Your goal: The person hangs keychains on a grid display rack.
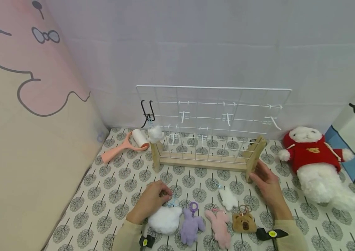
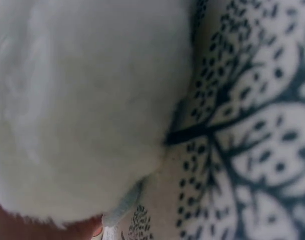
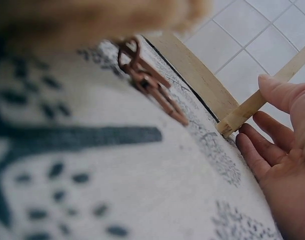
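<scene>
My right hand (image 1: 266, 183) grips the wooden end piece (image 1: 253, 162) of a white wire grid rack (image 1: 213, 87), thumb on one face and fingers behind it. In the right wrist view the thumb presses the wooden edge (image 3: 250, 111). Beside a round white plush keychain (image 1: 164, 220), my left hand (image 1: 152, 200) has its fingers bent, fingertips right at the pale blue clasp (image 1: 173, 202). Whether they pinch it I cannot tell. White fur (image 2: 87, 100) fills much of the left wrist view, with a pale strap (image 2: 112, 220) near a fingertip.
Along the front lie a purple plush (image 1: 191, 226), a pink plush (image 1: 219, 226), a brown bear pouch (image 1: 244, 223) and a white plush (image 1: 228, 198). A small white plush (image 1: 155, 134) hangs from the black hook (image 1: 148, 111). A lint roller (image 1: 121, 148) and red-hooded plush (image 1: 312, 153) flank the rack.
</scene>
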A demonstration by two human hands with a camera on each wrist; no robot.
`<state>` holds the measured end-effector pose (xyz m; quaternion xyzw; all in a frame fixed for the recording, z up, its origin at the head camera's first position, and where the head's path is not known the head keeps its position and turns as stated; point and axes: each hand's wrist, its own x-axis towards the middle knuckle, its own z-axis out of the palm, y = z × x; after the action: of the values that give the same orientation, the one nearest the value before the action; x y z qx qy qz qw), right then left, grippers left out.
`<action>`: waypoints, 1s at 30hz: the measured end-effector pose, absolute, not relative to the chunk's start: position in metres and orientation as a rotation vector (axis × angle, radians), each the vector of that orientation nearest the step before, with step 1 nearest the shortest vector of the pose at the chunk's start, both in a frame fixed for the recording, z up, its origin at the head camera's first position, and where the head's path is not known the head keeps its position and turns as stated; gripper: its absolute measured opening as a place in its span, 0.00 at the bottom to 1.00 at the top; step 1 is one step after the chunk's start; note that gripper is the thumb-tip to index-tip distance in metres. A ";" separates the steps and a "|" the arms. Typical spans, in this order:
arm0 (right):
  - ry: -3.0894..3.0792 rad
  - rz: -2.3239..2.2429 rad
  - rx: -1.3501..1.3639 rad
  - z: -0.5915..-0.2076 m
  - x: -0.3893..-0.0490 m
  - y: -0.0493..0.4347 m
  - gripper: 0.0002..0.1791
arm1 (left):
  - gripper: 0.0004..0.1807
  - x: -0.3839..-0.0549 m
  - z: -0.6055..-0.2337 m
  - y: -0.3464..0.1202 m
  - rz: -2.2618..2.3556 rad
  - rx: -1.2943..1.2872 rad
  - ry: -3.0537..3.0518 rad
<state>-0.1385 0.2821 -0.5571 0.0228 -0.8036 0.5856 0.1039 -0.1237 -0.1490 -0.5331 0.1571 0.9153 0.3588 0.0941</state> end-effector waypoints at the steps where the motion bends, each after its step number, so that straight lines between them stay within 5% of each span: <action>1: -2.364 1.732 0.076 -0.558 -0.139 0.282 0.37 | 0.03 -0.124 -0.534 -0.149 1.051 0.470 2.719; 10: -2.303 1.784 0.143 -0.563 -0.140 0.285 0.36 | 0.03 -0.122 -0.537 -0.152 1.085 0.490 2.714; 18: -2.268 1.814 0.155 -0.560 -0.138 0.282 0.36 | 0.15 -0.114 -0.527 -0.150 1.036 0.454 2.711; 30: -2.298 1.785 0.134 -0.560 -0.139 0.283 0.36 | 0.07 -0.112 -0.528 -0.147 1.083 0.406 2.736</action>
<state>-0.1386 0.2834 -0.5602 0.0458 -0.7838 0.6087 0.1139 -0.1125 -0.1466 -0.5279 0.1362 0.9178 0.3631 0.0854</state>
